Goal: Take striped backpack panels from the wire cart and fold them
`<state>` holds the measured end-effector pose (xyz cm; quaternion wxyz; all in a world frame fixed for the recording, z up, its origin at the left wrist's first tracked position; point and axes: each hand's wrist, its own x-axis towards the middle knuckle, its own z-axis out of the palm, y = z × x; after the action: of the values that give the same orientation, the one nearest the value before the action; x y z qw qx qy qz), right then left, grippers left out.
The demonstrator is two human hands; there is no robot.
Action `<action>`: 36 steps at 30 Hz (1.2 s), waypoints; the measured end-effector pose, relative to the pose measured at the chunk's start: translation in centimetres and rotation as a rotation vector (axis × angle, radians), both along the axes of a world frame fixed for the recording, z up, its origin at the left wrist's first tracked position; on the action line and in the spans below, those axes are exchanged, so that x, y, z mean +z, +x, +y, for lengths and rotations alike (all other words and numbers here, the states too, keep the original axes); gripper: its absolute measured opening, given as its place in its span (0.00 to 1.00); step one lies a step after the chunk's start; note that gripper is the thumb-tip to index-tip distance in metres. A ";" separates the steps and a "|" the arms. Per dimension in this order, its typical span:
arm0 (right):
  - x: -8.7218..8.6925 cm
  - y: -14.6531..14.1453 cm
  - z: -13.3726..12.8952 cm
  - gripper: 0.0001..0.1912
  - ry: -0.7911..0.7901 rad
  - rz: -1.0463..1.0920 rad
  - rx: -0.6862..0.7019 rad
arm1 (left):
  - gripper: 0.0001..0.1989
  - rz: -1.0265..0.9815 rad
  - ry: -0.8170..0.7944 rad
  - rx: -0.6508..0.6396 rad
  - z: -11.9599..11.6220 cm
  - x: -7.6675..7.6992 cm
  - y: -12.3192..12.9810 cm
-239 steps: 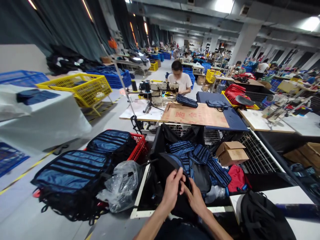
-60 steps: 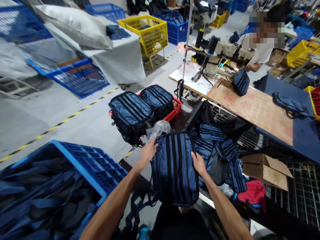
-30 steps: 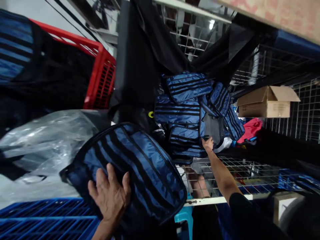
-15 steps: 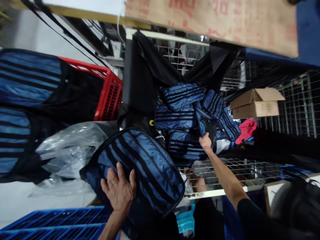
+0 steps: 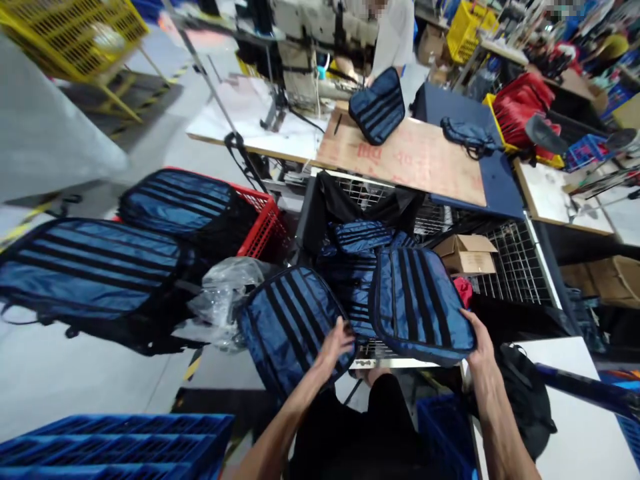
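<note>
My right hand [image 5: 480, 341] grips the lower right edge of a blue bag [image 5: 417, 303] with black stripes, raised over the wire bin. A second blue striped bag [image 5: 290, 320] stands tilted on my lap side, left of the first. My left hand [image 5: 336, 348] is over this bag's right edge, fingers apart and slightly blurred, holding nothing; whether it touches the bag I cannot tell. Behind both bags, more blue striped pieces [image 5: 363, 235] lie piled in the wire bin [image 5: 520, 273], partly hidden by the raised bag.
Left are large blue backpacks [image 5: 95, 267] by a red crate [image 5: 260, 227], clear plastic [image 5: 230, 293] and a blue crate [image 5: 115, 447]. A carton [image 5: 467, 253] sits in the bin. Across the table [image 5: 425, 160], a person [image 5: 395, 33] works near another striped piece [image 5: 379, 107].
My right hand has brought a blue striped bag up out of the pile. My left hand has moved right across the other bag. The view has tilted up, showing the workshop.
</note>
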<state>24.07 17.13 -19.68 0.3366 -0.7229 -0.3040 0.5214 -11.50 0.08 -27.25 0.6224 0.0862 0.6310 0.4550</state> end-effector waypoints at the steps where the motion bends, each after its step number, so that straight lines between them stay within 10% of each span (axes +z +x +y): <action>1: 0.8 0.2 -1.3 0.14 -0.014 0.025 0.023 | 0.41 -0.204 0.020 0.010 1.0 1.2 1.9; 5: 1.2 0.8 -5.6 0.17 -0.144 0.103 0.173 | 0.35 -0.724 0.109 0.156 4.8 5.6 6.6; 14: -0.8 5.6 -5.2 0.41 -0.043 -0.062 0.385 | 0.32 -0.438 0.253 0.221 7.4 11.0 13.7; 21: 4.6 4.0 -5.5 0.42 0.339 0.038 0.834 | 0.30 -0.204 0.353 0.113 9.3 13.1 21.0; 28: 7.7 2.1 -8.0 0.23 0.409 -0.175 0.769 | 0.25 -0.128 0.272 -0.035 8.4 14.8 19.8; 36: 7.6 5.8 -12.4 0.28 0.570 -0.151 0.885 | 0.19 -0.003 0.233 0.316 12.6 15.5 10.6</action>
<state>29.89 4.69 -12.08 0.2447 -0.4408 -0.7328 0.4569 -0.88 12.70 -11.70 0.5301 0.0568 0.5786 0.6172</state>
